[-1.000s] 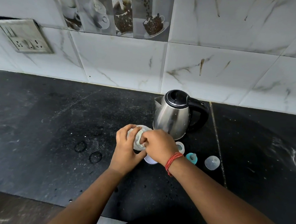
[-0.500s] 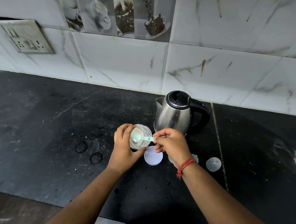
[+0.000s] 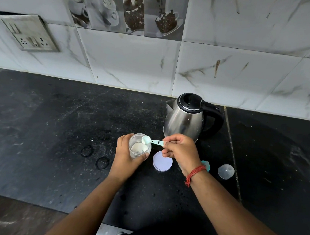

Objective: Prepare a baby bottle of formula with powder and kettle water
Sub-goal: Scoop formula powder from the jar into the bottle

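Head view: left hand [image 3: 124,157] fingers round powder jar [image 3: 139,148], right hand [image 3: 182,151] fingers pinching unmarked scoop [image 3: 152,141].

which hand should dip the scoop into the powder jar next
Right. The right hand already pinches the scoop by its handle, bowl above the open jar. The left hand grips the jar, steadying it.
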`<move>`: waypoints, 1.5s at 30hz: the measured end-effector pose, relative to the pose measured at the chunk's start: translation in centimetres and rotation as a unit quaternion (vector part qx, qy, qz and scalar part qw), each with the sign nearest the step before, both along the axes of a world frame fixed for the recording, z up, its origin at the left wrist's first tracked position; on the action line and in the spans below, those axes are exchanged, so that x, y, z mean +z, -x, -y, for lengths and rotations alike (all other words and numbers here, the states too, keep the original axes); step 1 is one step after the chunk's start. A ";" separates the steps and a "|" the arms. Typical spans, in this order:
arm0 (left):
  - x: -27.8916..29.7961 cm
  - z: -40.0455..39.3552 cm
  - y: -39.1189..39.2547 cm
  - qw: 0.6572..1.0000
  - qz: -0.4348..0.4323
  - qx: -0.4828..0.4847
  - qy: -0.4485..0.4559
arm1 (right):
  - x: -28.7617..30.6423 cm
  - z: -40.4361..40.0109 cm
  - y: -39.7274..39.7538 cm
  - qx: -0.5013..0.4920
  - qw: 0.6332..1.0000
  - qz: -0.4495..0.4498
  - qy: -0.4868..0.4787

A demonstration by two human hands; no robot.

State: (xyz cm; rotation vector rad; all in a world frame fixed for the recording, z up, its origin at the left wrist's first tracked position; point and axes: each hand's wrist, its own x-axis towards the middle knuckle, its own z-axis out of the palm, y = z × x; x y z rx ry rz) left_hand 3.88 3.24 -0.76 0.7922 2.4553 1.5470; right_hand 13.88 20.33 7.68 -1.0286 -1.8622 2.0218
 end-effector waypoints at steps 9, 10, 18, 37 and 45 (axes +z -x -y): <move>-0.8 0.5 1.1 0.997 0.069 0.008 0.038 | -0.2 -0.3 0.1 -0.004 1.000 -0.004 0.015; -0.9 0.6 1.2 0.996 0.075 0.012 0.037 | -0.2 -0.3 0.1 -0.004 1.000 -0.005 0.015; 1.5 -0.3 0.5 1.000 -0.010 0.018 0.018 | 0.6 -1.6 -0.8 -0.024 0.999 -0.025 0.016; 2.3 -9.8 -5.0 0.977 -0.101 -0.177 0.055 | 1.0 -9.0 -9.5 -0.153 0.988 -0.032 0.000; -0.8 -12.2 -6.0 0.963 0.005 -0.233 0.134 | 0.8 -10.0 -11.0 -0.168 0.985 -0.020 0.010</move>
